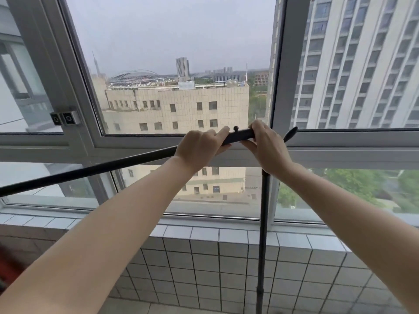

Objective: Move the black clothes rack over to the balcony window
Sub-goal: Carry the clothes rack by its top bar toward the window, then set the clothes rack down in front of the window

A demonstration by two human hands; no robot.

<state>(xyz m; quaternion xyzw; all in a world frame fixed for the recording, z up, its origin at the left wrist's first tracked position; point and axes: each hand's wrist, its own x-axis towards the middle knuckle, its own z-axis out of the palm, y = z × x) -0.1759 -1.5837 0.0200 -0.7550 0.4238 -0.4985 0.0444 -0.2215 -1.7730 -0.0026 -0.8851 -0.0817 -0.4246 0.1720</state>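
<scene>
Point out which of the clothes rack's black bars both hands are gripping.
The horizontal top bar, held by the left hand and right hand; the upright pole below runs down ungripped.

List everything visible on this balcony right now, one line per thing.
clothes rack: one, black, top bar running left to right before the window, upright pole below at right
window frame: one, grey-white, across the upper view
window latch: one, silver with black faces, on the left frame
tiled wall: one, white tiles, dark grout, under the sill
left hand: one, closed around the top bar
right hand: one, closed on the bar's corner above the pole
</scene>
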